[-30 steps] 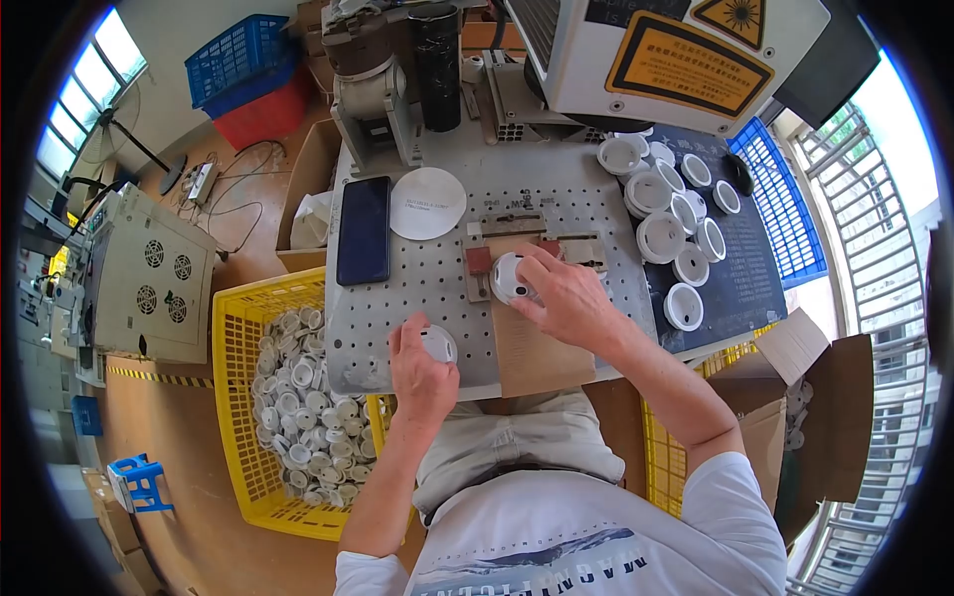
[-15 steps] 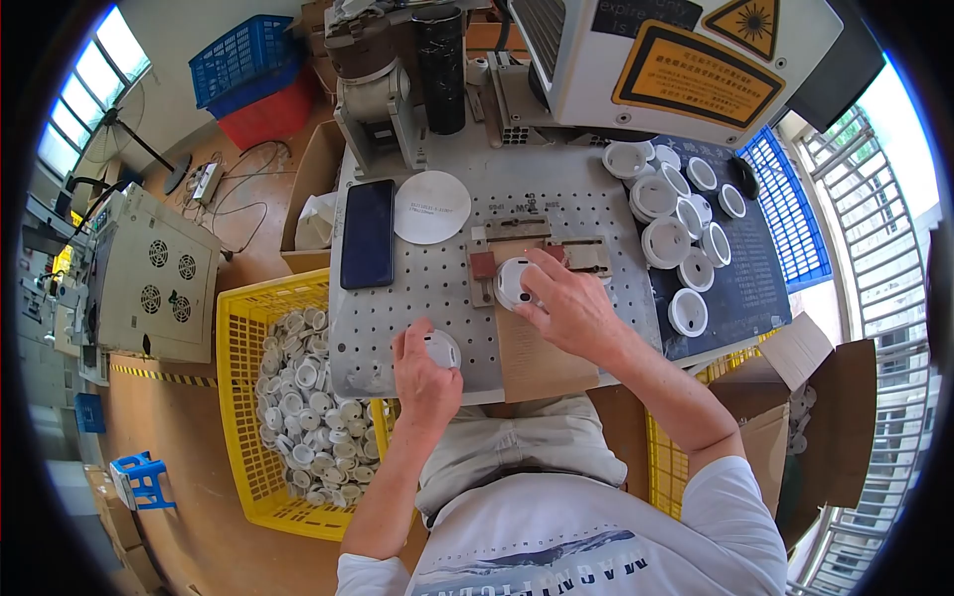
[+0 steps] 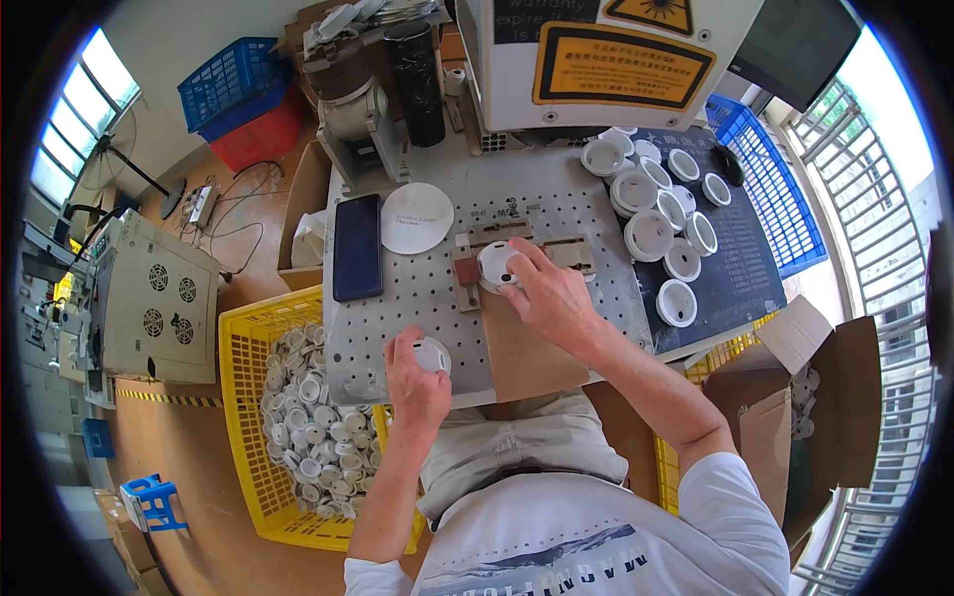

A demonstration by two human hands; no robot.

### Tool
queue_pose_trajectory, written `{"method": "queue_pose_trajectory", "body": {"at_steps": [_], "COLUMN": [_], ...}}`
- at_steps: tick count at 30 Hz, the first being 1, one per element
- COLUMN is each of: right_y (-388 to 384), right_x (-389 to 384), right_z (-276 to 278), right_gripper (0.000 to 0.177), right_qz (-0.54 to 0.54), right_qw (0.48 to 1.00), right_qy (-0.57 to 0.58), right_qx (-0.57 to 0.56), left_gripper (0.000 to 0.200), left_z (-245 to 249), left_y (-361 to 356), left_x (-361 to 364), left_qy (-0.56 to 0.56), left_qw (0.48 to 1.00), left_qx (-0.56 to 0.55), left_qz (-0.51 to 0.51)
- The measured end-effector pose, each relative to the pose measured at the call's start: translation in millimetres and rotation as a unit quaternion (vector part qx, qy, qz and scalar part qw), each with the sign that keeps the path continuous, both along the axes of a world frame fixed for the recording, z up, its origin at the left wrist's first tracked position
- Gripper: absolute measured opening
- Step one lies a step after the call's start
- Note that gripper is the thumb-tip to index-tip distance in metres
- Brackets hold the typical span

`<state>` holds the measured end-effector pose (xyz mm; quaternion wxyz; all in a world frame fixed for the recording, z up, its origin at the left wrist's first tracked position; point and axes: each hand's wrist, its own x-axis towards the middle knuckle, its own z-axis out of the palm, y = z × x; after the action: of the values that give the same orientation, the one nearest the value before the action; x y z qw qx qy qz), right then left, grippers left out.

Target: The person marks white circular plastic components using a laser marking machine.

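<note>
My right hand [image 3: 554,298] grips a round white cap [image 3: 496,265] by its right side, over the metal fixture [image 3: 571,253] with reddish pads. The thumb and fingers are closed on the cap. Near the front edge of the perforated metal plate [image 3: 348,343], my left hand [image 3: 415,385] has its fingers round another white cap [image 3: 432,356]. Brown cardboard [image 3: 532,348] lies on the plate below the fixture. A dark phone [image 3: 358,248] and a white disc [image 3: 417,218] lie further back on the left.
Several white caps [image 3: 649,235] rest on the dark board [image 3: 730,288] at right. A yellow basket [image 3: 243,417] of white parts stands at lower left. The machine head with warning labels [image 3: 621,68] overhangs the back. An open carton [image 3: 845,397] is at lower right.
The right hand and its cap have lifted slightly off the left part of the fixture. The left hand still has its cap at the plate's front. The whole view has shifted a little.
</note>
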<state>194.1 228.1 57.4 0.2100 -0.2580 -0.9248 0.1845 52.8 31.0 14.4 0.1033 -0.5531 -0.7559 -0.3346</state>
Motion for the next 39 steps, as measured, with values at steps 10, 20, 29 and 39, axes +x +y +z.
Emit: {"method": "queue_pose_trajectory", "body": {"at_steps": [10, 20, 29, 39], "right_y": [-1.0, 2.5, -4.7, -10.4], "right_x": [160.8, 190.6, 130.1, 96.2], "right_z": [27.2, 2.9, 15.6, 28.4], "right_gripper": [0.031, 0.013, 0.025, 0.046], "right_qz": [-0.306, -0.25, -0.133, -0.052], "right_qw": [0.952, 0.965, 0.739, 0.992], "right_qy": [0.018, 0.081, 0.243, 0.051], "right_qx": [-0.026, 0.017, -0.614, -0.1], "left_gripper": [0.043, 0.021, 0.012, 0.011], "left_z": [-17.3, 34.9, 2.6, -7.5], "left_y": [-181.6, 5.3, 148.2, 4.6], "left_x": [-109.1, -69.4, 31.9, -16.9], "left_qy": [-0.034, 0.028, 0.169, 0.063], "left_qw": [0.931, 0.999, 0.963, 0.994], "left_qx": [-0.044, 0.006, -0.158, -0.088], "left_qz": [0.361, 0.034, -0.141, -0.032]}}
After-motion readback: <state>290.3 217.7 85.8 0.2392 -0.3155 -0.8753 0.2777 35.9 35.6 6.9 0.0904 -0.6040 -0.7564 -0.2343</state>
